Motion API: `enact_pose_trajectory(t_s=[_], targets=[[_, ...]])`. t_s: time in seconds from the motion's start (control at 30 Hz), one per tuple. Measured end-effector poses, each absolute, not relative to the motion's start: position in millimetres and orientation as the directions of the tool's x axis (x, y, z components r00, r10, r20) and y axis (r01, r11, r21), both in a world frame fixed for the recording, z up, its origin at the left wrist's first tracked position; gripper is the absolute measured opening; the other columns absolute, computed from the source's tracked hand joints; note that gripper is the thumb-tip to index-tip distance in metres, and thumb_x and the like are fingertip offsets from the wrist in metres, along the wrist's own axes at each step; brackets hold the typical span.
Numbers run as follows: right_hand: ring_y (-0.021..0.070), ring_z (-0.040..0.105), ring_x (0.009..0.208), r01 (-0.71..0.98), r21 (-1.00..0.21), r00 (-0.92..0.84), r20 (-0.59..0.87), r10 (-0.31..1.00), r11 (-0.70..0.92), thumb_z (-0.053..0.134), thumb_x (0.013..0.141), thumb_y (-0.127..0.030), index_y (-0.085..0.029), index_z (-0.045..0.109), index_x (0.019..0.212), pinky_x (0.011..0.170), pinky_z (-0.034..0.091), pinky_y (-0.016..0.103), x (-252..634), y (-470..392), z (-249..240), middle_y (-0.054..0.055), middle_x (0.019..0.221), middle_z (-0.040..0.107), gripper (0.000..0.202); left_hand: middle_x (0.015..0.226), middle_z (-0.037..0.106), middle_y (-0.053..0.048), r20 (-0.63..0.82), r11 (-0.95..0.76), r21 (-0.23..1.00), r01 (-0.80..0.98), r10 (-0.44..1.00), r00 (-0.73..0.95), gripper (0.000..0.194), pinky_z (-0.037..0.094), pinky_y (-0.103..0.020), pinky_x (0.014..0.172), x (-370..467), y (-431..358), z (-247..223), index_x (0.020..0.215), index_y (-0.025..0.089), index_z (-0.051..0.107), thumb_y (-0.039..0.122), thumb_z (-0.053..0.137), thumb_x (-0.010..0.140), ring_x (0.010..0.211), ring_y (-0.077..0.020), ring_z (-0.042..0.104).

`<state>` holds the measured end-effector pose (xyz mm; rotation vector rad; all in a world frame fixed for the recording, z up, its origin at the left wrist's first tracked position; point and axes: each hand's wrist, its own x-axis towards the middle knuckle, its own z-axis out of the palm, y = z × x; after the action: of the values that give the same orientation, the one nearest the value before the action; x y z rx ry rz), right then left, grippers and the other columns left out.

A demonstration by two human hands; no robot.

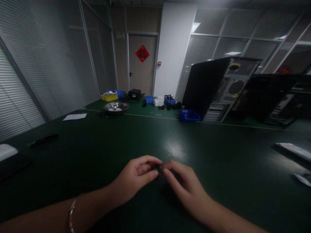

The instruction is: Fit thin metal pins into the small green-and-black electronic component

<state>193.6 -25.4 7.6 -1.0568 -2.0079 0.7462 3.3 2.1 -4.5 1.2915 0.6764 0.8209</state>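
Observation:
Just above the green table [116,139], my two hands meet fingertip to fingertip near the bottom centre of the view. My left hand [138,173] is closed in a pinch on a small dark piece [157,167], too small and dim to name. A silvery bangle [71,212] circles the left wrist. My right hand [183,179] has thumb and forefinger pressed together at the right end of that piece. Whether the right fingertips grip a part of it or something else cannot be made out.
A steel bowl [116,108] and a paper sheet [74,116] lie far left. Blue bin [189,115] stands beside a large computer case [218,87] at the right. A yellow tray [109,96] and a black box [134,94] sit at the back. A flat object [295,151] lies right.

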Motion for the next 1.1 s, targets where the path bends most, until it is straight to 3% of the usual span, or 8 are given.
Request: enact_pose_trajectory(t_s=[0.13, 0.33, 0.5, 0.67, 0.87, 1.1], targets=[[0.0126, 0.054, 0.067, 0.476, -0.739, -0.392, 0.306, 0.868, 0.476, 0.043, 0.095, -0.031, -0.016, 0.059, 0.082, 0.062, 0.042, 0.024, 192.5, -27.1, 9.0, 0.002, 0.075, 0.059, 0.025, 0.091, 0.063, -0.002, 0.016, 0.074, 0.981, -0.181, 0.892, 0.452, 0.024, 0.045, -0.034, 0.088, 3.2, 2.5, -1.4, 0.095, 0.018, 0.058, 0.020, 0.072, 0.075, 0.093, -0.0184, 0.061], [0.0128, 0.054, 0.069, 0.517, -0.706, -0.404, 0.298, 0.865, 0.484, 0.040, 0.096, -0.030, -0.017, 0.060, 0.081, 0.063, 0.041, 0.024, 192.8, -26.9, 9.4, 0.002, 0.075, 0.058, 0.028, 0.101, 0.064, -0.007, -0.058, 0.136, 0.978, -0.159, 0.906, 0.420, 0.036, 0.044, -0.033, 0.087, 3.6, 1.3, 1.5, 0.110, 0.016, 0.061, 0.024, 0.070, 0.076, 0.096, -0.0194, 0.059], [0.0133, 0.053, 0.068, 0.589, -0.661, -0.393, 0.268, 0.880, 0.464, 0.042, 0.096, -0.031, -0.017, 0.061, 0.080, 0.062, 0.040, 0.025, 193.1, -26.9, 8.8, 0.003, 0.075, 0.057, 0.028, 0.088, 0.063, -0.003, -0.020, 0.104, 0.973, -0.204, 0.927, 0.375, 0.022, 0.047, -0.031, 0.075, 4.3, 0.5, 3.2, 0.096, 0.015, 0.061, 0.024, 0.069, 0.077, 0.077, -0.0151, 0.059], [0.0133, 0.053, 0.066, 0.636, -0.639, -0.347, 0.264, 0.900, 0.432, 0.042, 0.095, -0.032, -0.017, 0.059, 0.077, 0.060, 0.038, 0.025, 193.5, -24.9, 6.6, 0.002, 0.073, 0.056, 0.029, 0.088, 0.064, -0.004, 0.012, 0.085, 0.968, -0.235, 0.923, 0.385, 0.016, 0.049, -0.032, 0.078, 3.8, 1.4, 1.6, 0.090, 0.015, 0.057, 0.023, 0.068, 0.080, 0.080, -0.0157, 0.062], [0.0127, 0.052, 0.065, 0.677, -0.616, -0.320, 0.246, 0.915, 0.402, 0.041, 0.096, -0.032, -0.018, 0.060, 0.077, 0.059, 0.036, 0.024, 195.5, -22.7, 4.8, 0.002, 0.073, 0.056, 0.030, 0.100, 0.067, -0.007, 0.031, 0.060, 0.977, -0.206, 0.910, 0.413, 0.019, 0.051, -0.033, 0.077, 4.5, 1.7, 2.0, 0.089, 0.015, 0.055, 0.021, 0.069, 0.078, 0.083, -0.0178, 0.065], [0.0128, 0.052, 0.065, 0.713, -0.577, -0.334, 0.220, 0.917, 0.398, 0.041, 0.095, -0.033, -0.019, 0.061, 0.077, 0.059, 0.035, 0.024, 194.3, -23.4, 9.3, 0.001, 0.072, 0.056, 0.030, 0.094, 0.070, -0.006, 0.085, -0.091, 0.996, -0.002, 0.914, 0.396, 0.018, 0.052, -0.030, 0.078, 2.1, -1.0, 4.4, 0.098, 0.015, 0.068, 0.018, 0.063, 0.081, 0.079, -0.0154, 0.065]])
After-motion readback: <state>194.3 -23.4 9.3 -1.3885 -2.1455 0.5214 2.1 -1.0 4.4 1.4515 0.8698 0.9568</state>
